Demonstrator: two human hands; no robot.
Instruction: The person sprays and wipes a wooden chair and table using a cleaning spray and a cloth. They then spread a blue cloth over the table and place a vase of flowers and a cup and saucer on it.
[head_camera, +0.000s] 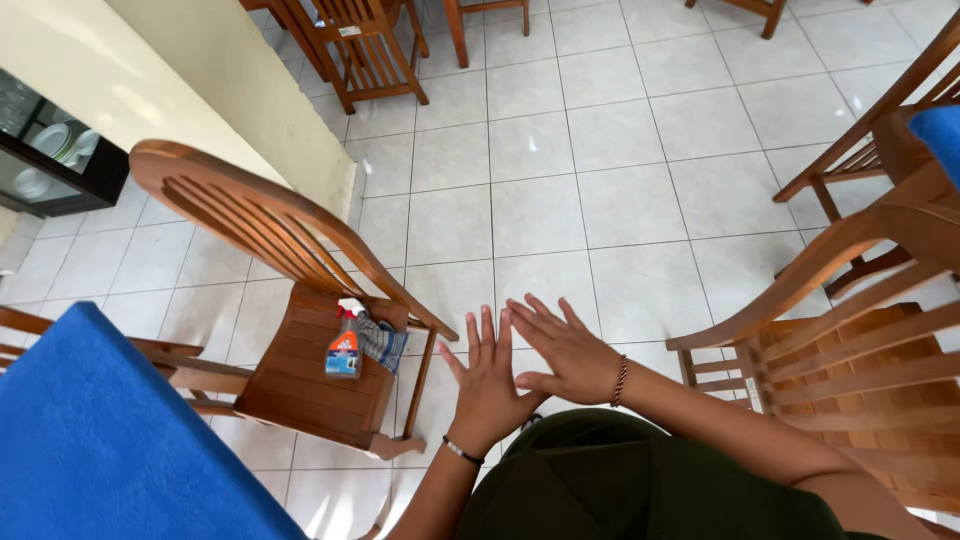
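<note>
- Two bare hands are held out flat over the white tiled floor (560, 200) in the head view, fingers spread, holding nothing: the left hand (487, 385) palm down, the right hand (562, 350) angled across it, fingertips touching.
- Nearest to the left hand, a clear spray bottle with a white trigger and orange label (345, 343) stands on the slatted brown wooden chair (310, 375), touching a checked blue cloth (382, 343).
- Judged from this, a clean reach goes left, past the chair's armrest.
- One blue-covered table (100, 440) fills the lower left corner.

Hands: left hand (488, 385) and right hand (562, 350), flat, empty, fingers overlapping, lower centre.
Chair (300, 370): lower left, bearing spray bottle (345, 345) and cloth (383, 342).
</note>
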